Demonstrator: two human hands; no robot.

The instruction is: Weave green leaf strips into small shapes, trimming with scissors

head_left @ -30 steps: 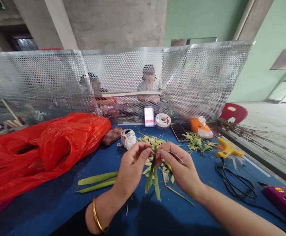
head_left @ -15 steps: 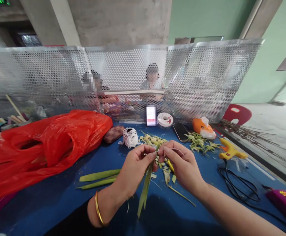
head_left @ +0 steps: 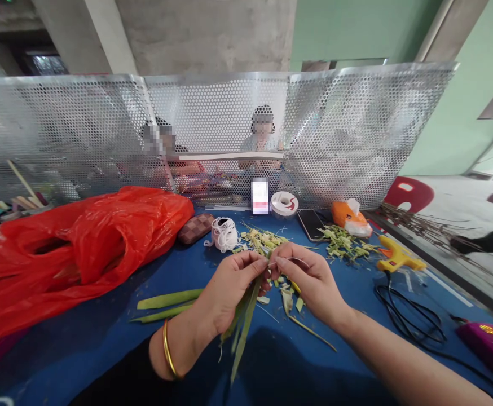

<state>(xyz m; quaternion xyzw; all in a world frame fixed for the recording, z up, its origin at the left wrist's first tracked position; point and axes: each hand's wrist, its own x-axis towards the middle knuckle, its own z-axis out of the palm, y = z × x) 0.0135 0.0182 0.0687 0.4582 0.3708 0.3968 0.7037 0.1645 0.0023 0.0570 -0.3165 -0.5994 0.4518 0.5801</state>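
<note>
Between thumb and fingers, my left hand (head_left: 240, 285) pinches several long green leaves (head_left: 246, 327) whose tips hang down toward the table's near edge. Close against it, my right hand (head_left: 308, 279) is closed on a thin white string (head_left: 297, 260) that runs to the top of the leaves. My fingers hide the spot where string and leaves meet. To the left of my left wrist, two loose green leaves (head_left: 168, 300) lie flat. Cut leaf scraps (head_left: 261, 238) are scattered behind and beneath my hands.
A red plastic bag (head_left: 115, 242) covers the left side. At the back are a ball of white string (head_left: 224, 234), a white spool (head_left: 284, 204), a phone (head_left: 312, 224) and an orange tissue pack (head_left: 351, 218). A yellow glue gun (head_left: 399, 256) with a black cable lies right. A perforated metal screen (head_left: 216, 113) stands behind.
The hanging leaves have swung slightly left and fanned apart. Both hands stay together, still gripping leaves and string. A person's dark sleeve has appeared at the far right.
</note>
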